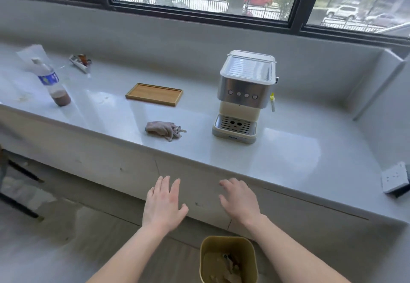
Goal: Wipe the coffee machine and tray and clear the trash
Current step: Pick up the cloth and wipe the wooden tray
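A cream and steel coffee machine stands on the pale counter, right of centre. Left of it lies an empty wooden tray. A crumpled grey-pink cloth rests on the counter in front of the tray. On the floor below me stands a yellow trash bin holding some scraps. My left hand and my right hand hover palm-down in front of the counter's edge, fingers spread, both empty and clear of the cloth.
At the far left stands a plastic bottle with brown liquid at its bottom, a clear bag behind it. Wrapper scraps lie near the back wall. A white socket box sits at the right edge. Windows run along the back.
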### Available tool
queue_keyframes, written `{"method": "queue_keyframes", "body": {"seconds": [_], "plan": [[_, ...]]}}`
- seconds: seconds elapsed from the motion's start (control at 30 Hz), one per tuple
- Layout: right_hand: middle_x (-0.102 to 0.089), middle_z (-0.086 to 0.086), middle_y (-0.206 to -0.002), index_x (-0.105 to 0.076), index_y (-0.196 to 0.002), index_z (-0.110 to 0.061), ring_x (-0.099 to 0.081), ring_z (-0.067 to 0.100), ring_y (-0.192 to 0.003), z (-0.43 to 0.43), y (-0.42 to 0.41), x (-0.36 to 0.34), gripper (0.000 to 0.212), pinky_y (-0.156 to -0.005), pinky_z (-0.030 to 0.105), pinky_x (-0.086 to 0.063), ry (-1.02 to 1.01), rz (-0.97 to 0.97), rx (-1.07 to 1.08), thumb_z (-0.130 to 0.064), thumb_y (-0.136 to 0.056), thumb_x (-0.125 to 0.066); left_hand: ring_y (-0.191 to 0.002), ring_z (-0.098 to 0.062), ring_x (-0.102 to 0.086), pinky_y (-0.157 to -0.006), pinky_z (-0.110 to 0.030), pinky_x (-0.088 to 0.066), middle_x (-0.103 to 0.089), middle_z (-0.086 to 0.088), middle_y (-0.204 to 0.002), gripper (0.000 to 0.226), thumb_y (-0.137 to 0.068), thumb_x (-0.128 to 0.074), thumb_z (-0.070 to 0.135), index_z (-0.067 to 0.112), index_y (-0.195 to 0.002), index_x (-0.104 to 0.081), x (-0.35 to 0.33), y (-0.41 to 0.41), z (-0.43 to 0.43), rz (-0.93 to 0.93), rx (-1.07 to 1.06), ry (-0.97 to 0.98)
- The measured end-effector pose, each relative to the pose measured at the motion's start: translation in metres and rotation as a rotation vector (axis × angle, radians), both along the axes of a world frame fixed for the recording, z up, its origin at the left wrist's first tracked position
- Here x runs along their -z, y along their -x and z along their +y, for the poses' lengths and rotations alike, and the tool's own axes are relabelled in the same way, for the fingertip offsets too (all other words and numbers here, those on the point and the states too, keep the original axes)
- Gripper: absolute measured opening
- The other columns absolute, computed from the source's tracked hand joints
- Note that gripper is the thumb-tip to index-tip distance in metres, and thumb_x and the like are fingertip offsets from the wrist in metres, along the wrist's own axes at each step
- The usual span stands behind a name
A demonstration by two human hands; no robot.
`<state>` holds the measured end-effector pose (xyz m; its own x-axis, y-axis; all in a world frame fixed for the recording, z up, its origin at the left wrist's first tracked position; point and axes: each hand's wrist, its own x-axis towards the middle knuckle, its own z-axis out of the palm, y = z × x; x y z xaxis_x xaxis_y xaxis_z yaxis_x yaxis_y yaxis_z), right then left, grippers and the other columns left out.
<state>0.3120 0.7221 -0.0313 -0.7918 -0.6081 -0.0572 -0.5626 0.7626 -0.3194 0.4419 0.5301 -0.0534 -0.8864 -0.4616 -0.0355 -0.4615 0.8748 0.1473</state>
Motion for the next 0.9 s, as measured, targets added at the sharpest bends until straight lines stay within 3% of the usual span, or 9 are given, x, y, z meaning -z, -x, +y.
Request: {"method": "queue_keyframes", "body": {"seconds": [0.1,0.4,0.9], "plan": [[-0.057,-0.002,-0.131,-0.050,-0.134,-0.028,-0.050,0.024,-0.119,-0.019,0.000,-0.025,0.042,-0.095,0.040,-0.048,0.024,0.019,-0.010,-0.035,-0.092,-0.052,-0.150,-0.028,-0.014,-0.117,-0.043,-0.025,-0.024,-0.010,-0.160,0.078,-0.084,-0.046,0.055,0.024,-0.151,-0.022,-0.020,0.001,-0.019,0.062,-0.015,0.004],[-0.058,-0.004,-0.122,-0.051,-0.132,-0.029,-0.052,0.023,-0.113,-0.083,-0.004,-0.076,0.039,-0.083,0.034,-0.047,0.085,0.091,0.049,-0.035,-0.093,-0.052,-0.149,-0.029,-0.015,-0.117,-0.044,-0.027,-0.026,-0.011,-0.157,0.075,-0.087,-0.048,0.051,0.021,-0.150,-0.023,-0.070,0.010,-0.080,0.188,0.024,-0.020],[-0.057,-0.006,-0.125,-0.050,-0.133,-0.030,-0.049,0.018,-0.120,-0.149,0.012,-0.100,0.041,-0.089,0.035,-0.047,0.100,0.104,0.087,-0.039,-0.093,-0.052,-0.149,-0.028,-0.011,-0.119,-0.042,-0.022,-0.020,-0.010,-0.159,0.074,-0.088,-0.043,0.053,0.023,-0.151,-0.018,-0.102,0.019,-0.157,0.182,0.071,0.031]]}}
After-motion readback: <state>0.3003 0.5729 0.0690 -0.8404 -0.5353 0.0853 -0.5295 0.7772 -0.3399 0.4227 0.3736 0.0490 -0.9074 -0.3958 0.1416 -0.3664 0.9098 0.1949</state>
